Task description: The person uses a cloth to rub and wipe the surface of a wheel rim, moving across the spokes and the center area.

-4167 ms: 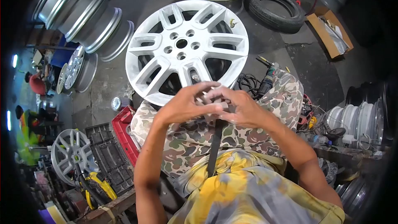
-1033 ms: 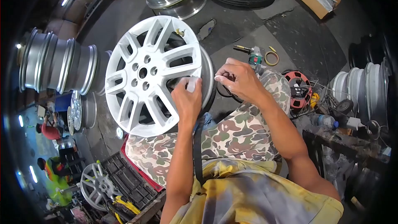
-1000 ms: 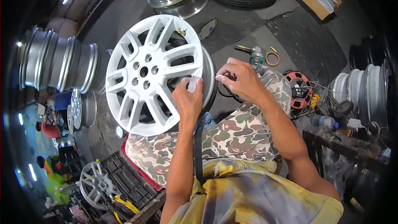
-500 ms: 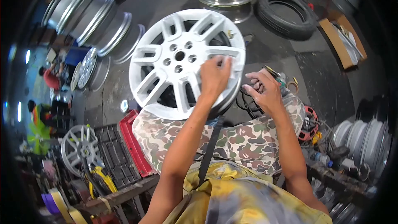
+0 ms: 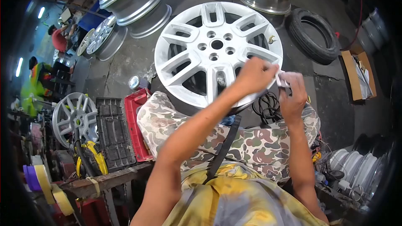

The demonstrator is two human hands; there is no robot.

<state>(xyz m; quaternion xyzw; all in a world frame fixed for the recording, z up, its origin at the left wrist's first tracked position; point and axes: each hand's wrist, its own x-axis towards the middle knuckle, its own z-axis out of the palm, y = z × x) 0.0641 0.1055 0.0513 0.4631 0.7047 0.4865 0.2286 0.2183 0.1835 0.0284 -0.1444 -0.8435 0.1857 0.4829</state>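
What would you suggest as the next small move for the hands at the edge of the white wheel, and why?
Probably press the pale strip down onto the rim of the white wheel. Both the left hand and the right hand pinch it right at the wheel's lower right edge, so it seems ready to be laid there; what the strip is made of cannot be told.

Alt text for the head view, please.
Both hands, the left hand and right hand, pinch a small white piece at the lower right rim of a white alloy wheel resting against the person's camouflage-clad knees.
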